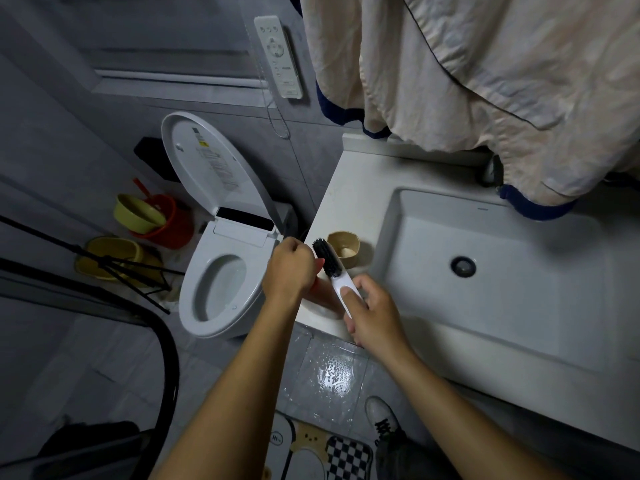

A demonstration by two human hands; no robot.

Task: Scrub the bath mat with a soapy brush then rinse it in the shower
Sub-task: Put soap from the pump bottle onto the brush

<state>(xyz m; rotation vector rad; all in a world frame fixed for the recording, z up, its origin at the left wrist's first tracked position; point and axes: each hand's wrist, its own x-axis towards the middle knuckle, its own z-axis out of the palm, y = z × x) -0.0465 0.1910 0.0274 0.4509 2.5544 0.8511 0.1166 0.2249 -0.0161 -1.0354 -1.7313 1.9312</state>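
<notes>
- Being gripped by curled fingers of the right hand (375, 317), the brush (336, 282) is being held above the table (349, 188) edge.
- A pinkish bottle (325, 293) is being clasped by the left hand (289, 268).
- The bath mat (334, 452) is lying on the floor (104, 358).

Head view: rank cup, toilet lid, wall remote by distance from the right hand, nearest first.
From the right hand:
1. cup, on the counter just beyond the hand.
2. toilet lid, raised, off to the left.
3. remote, mounted high above the lid.
</notes>
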